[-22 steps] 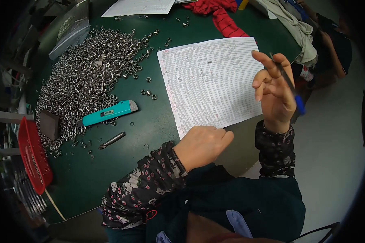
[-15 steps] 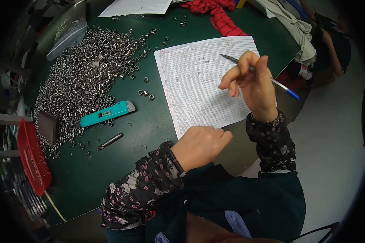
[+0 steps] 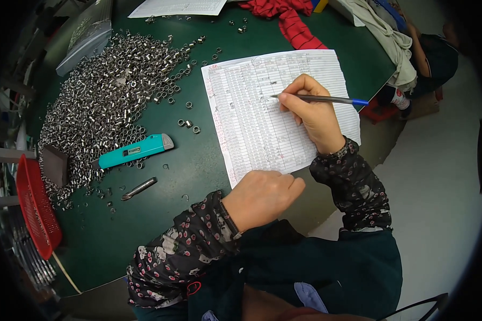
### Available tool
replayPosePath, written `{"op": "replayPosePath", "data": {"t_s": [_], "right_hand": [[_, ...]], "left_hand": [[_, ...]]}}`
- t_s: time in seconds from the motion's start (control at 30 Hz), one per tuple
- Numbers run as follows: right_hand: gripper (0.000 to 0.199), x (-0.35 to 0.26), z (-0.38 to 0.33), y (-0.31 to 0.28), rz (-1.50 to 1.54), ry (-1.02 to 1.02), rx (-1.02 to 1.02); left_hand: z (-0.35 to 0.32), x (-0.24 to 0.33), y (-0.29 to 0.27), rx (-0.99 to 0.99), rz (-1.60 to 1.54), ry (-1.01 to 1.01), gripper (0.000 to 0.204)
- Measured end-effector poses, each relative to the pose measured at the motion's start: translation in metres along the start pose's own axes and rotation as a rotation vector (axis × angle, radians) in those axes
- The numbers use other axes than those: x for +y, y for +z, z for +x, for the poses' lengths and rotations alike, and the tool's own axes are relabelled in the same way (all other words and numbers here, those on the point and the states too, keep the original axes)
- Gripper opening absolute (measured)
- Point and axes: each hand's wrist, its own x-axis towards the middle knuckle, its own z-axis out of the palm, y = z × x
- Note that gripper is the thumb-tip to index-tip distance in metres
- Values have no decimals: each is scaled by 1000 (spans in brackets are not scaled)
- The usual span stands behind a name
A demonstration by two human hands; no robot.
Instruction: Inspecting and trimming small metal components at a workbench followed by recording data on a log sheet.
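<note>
While a red basket (image 3: 35, 206) is sitting at the far left edge, a big heap of small metal rings (image 3: 102, 101) is spreading across the green table (image 3: 160, 214), with a teal utility knife (image 3: 134, 151) and a short metal bit (image 3: 139, 188) lying just beside it, likely within easy reach. Moving right, the left hand (image 3: 262, 197) is curling into a loose fist, pressing down the near edge of the printed sheet (image 3: 262, 107), apparently keeping it from sliding. Further right, the right hand (image 3: 310, 109) is pinching a blue-capped pen (image 3: 326, 99), wrist resting on the paper, tip touching the middle of the form.
</note>
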Motion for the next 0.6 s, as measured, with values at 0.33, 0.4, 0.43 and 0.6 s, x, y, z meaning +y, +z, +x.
{"op": "replayPosePath", "data": {"t_s": [0.33,0.4,0.43,0.6], "right_hand": [[13,10,0,4,-257,-74,-94],[14,7,0,5,-304,-120,-103],[14,6,0,5,-321,-123,-96],[14,8,2,6,-337,-118,-84]], "left_hand": [[-3,-3,7,30,-25,-7,10],[-3,-1,6,24,-17,-3,11],[-2,0,5,26,-14,-4,11],[0,-1,2,15,-16,11,10]]}}
